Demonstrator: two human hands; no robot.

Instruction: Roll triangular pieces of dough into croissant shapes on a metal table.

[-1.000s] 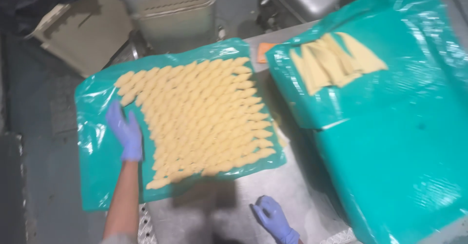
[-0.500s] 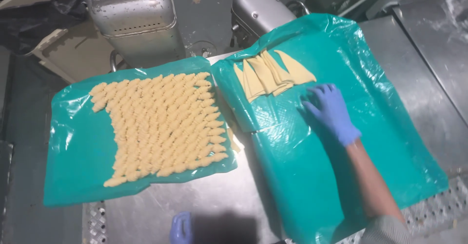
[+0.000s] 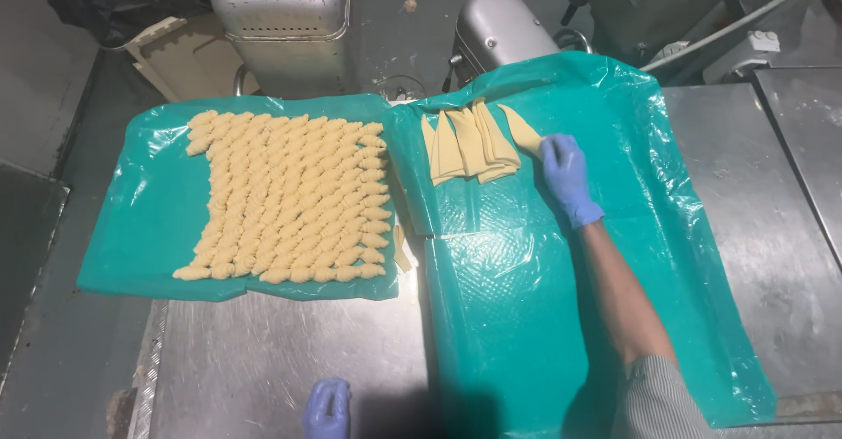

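One hand (image 3: 566,176) on dough strips (image 3: 474,145)

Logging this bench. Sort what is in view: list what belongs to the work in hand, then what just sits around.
In hand: right hand touching the flat dough strips on the right green sheet; shaped dough pieces on the left green sheet.

Lying about: left hand low over the steel table, metal bin, cardboard.

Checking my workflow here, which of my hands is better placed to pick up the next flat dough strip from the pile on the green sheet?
Probably the right hand: it reaches across the green sheet, fingertips at the rightmost dough strip. The left hand sits low at the table's near edge, far from the pile.
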